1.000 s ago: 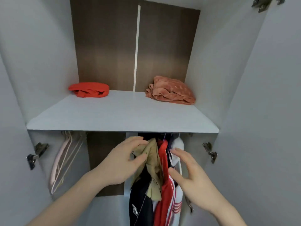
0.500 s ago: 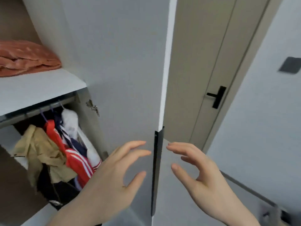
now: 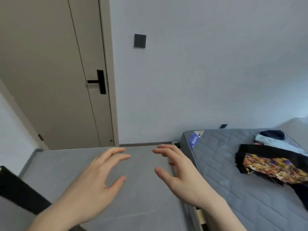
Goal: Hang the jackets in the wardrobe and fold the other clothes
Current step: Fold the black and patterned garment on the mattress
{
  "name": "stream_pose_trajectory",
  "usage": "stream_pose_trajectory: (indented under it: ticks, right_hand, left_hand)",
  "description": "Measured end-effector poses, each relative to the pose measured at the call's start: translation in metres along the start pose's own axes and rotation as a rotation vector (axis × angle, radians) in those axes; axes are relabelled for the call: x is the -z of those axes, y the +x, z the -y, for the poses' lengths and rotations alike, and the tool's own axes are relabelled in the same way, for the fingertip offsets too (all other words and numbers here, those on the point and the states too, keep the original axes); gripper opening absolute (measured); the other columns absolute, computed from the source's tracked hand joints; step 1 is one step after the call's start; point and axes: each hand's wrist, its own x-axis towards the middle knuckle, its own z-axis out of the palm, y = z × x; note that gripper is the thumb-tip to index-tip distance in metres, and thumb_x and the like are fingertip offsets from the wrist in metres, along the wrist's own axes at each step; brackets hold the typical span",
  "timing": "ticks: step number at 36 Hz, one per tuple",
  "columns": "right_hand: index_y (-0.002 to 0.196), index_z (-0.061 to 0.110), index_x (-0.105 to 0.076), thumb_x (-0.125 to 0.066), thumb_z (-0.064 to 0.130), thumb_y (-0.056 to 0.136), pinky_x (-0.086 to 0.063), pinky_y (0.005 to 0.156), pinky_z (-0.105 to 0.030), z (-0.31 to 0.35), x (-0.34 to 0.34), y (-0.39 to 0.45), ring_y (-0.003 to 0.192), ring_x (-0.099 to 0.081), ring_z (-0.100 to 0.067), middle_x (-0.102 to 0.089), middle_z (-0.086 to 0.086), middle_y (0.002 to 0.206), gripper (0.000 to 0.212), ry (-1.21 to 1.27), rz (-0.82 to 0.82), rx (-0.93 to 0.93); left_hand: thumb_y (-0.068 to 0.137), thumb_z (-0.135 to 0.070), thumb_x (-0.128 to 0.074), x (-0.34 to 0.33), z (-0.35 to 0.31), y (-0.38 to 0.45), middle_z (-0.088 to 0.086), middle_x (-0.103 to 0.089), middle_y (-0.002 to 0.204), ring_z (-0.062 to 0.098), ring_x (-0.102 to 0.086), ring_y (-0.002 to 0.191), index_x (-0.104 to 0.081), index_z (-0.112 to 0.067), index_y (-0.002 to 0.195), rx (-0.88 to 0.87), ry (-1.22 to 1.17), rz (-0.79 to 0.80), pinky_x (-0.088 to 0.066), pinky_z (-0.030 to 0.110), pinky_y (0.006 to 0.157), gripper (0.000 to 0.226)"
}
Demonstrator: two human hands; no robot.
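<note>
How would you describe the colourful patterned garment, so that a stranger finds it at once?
Look at the grey quilted mattress on the right. Near its right edge lie several clothes; the patterned garment is the nearest one, black-edged with a busy orange, yellow and purple print, while the pale blue and dark navy pieces behind it are plain.

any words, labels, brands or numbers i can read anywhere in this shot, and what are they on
Blue, white and red label at the near corner of the grey mattress: it carries printed white marks, too small and blurred to read.
Patterned garment on the mattress: a busy coloured print, no letters to make out.
Black wall plate and black door handle: no text shows.
Nothing in this picture can be quoted.
</note>
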Motion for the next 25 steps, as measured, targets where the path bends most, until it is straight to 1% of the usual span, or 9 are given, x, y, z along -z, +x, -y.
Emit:
stream_pose_trajectory:
  ticks: [2, 4, 6, 9, 13, 17, 19, 21, 25]
  right_hand:
    - [0.135, 0.044, -0.053, -0.061, 0.043, 0.095, -0.043, 0.107, -0.027, -0.012, 0.009, -0.013, 0.135, -0.043, 0.006, -0.041, 0.031, 0.144, 0.040, -0.017, -0.052, -0.060]
    - [0.134, 0.044, -0.054, -0.061, 0.044, 0.095, -0.043, 0.105, -0.025, -0.023, 0.018, -0.026, 0.134, -0.044, 0.005, -0.041, 0.030, 0.144, 0.040, -0.023, -0.094, -0.129]
    - [0.134, 0.043, -0.055, -0.062, 0.043, 0.095, -0.042, 0.109, -0.026, -0.035, 0.027, -0.037, 0.135, -0.042, 0.006, -0.041, 0.030, 0.144, 0.040, -0.043, -0.134, -0.194]
    - [0.133, 0.040, -0.056, -0.065, 0.037, 0.096, -0.038, 0.113, -0.026, -0.055, 0.040, -0.047, 0.134, -0.041, 0.009, -0.041, 0.030, 0.142, 0.039, -0.053, -0.184, -0.282]
    - [0.134, 0.043, -0.054, -0.065, 0.035, 0.097, -0.038, 0.110, -0.016, -0.079, 0.061, -0.051, 0.128, -0.042, 0.012, -0.039, 0.033, 0.139, 0.039, -0.019, -0.218, -0.380]
    - [0.136, 0.039, -0.054, -0.065, 0.031, 0.097, -0.036, 0.105, -0.010, -0.110, 0.083, -0.043, 0.124, -0.043, 0.014, -0.041, 0.029, 0.139, 0.041, 0.001, -0.233, -0.422]
    - [0.136, 0.037, -0.055, -0.065, 0.030, 0.098, -0.037, 0.104, -0.008, -0.128, 0.097, -0.038, 0.122, -0.044, 0.014, -0.042, 0.028, 0.139, 0.041, 0.016, -0.240, -0.435]
    - [0.136, 0.035, -0.055, -0.064, 0.029, 0.098, -0.037, 0.104, -0.008, -0.150, 0.111, -0.031, 0.121, -0.044, 0.016, -0.042, 0.028, 0.138, 0.039, 0.029, -0.257, -0.447]
    - [0.139, 0.038, -0.051, -0.062, 0.033, 0.099, -0.040, 0.106, -0.015, -0.196, 0.138, -0.011, 0.121, -0.045, 0.014, -0.039, 0.029, 0.140, 0.042, 0.045, -0.267, -0.471]
  left_hand:
    - [0.094, -0.053, -0.056, -0.017, -0.005, 0.018, -0.042, -0.022, 0.149, -0.012, -0.036, 0.133, -0.043, -0.055, 0.133, -0.057, -0.037, 0.050, -0.040, 0.024, 0.103, 0.042]
    - [0.094, -0.051, -0.059, -0.030, -0.011, 0.036, -0.042, -0.023, 0.148, -0.013, -0.033, 0.135, -0.045, -0.053, 0.133, -0.107, -0.066, 0.097, -0.034, 0.022, 0.108, 0.041]
    - [0.094, -0.049, -0.060, -0.040, -0.019, 0.055, -0.042, -0.023, 0.148, -0.014, -0.033, 0.135, -0.046, -0.052, 0.132, -0.138, -0.085, 0.145, -0.033, 0.021, 0.110, 0.041]
    - [0.094, -0.049, -0.061, -0.053, -0.029, 0.082, -0.042, -0.025, 0.147, -0.014, -0.035, 0.132, -0.047, -0.053, 0.132, -0.179, -0.105, 0.187, -0.036, 0.021, 0.108, 0.040]
    - [0.094, -0.051, -0.061, -0.075, -0.046, 0.120, -0.042, -0.026, 0.146, -0.022, -0.032, 0.128, -0.047, -0.054, 0.131, -0.198, -0.137, 0.223, -0.041, 0.022, 0.103, 0.039]
    - [0.094, -0.049, -0.062, -0.101, -0.061, 0.159, -0.040, -0.030, 0.145, -0.017, -0.037, 0.128, -0.050, -0.052, 0.130, -0.224, -0.143, 0.256, -0.043, 0.025, 0.106, 0.038]
    - [0.094, -0.051, -0.061, -0.114, -0.067, 0.179, -0.043, -0.028, 0.144, -0.022, -0.035, 0.125, -0.049, -0.053, 0.129, -0.219, -0.141, 0.274, -0.045, 0.024, 0.101, 0.038]
    - [0.093, -0.052, -0.060, -0.126, -0.073, 0.200, -0.045, -0.027, 0.142, -0.022, -0.035, 0.125, -0.049, -0.055, 0.129, -0.216, -0.138, 0.282, -0.045, 0.024, 0.099, 0.037]
    - [0.094, -0.051, -0.059, -0.150, -0.092, 0.247, -0.044, -0.027, 0.141, -0.012, -0.040, 0.129, -0.047, -0.054, 0.131, -0.241, -0.101, 0.307, -0.041, 0.025, 0.107, 0.038]
